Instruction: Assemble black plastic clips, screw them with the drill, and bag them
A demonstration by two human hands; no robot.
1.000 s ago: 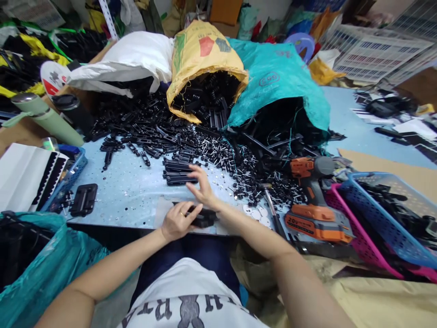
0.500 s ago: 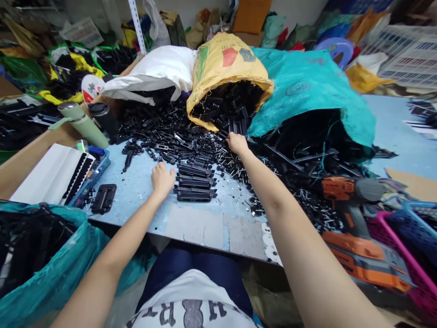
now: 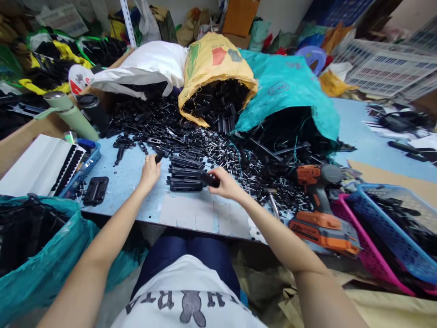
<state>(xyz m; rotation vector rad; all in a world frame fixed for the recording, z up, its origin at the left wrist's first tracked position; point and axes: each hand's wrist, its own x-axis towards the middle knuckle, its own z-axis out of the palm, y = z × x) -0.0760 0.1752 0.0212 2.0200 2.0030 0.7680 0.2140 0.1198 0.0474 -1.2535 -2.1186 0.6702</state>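
Observation:
My right hand point(image 3: 223, 183) is closed around a black plastic part point(image 3: 209, 179), held at the right end of a neat row of long black plastic pieces point(image 3: 186, 184). Left of that row, my left hand point(image 3: 150, 170) pinches a small black plastic piece point(image 3: 159, 157) between its fingertips. Beyond both hands spreads a heap of loose black plastic parts point(image 3: 153, 120). Silver screws or pins point(image 3: 218, 148) lie scattered to the right of the row. The yellow sack point(image 3: 218, 59) behind opens onto more black parts.
White point(image 3: 150, 64) and teal point(image 3: 273, 82) sacks flank the yellow one. At right are an orange cordless drill point(image 3: 319, 228), a hammer point(image 3: 273, 203) and a blue basket point(image 3: 392, 246). At left stand a green flask point(image 3: 73, 116) and a teal bag point(image 3: 44, 246) of black parts.
My right hand has come back from the yellow sack's mouth to the row, bringing a black plastic part. A small black piece now shows in my left hand. The view has shifted slightly right.

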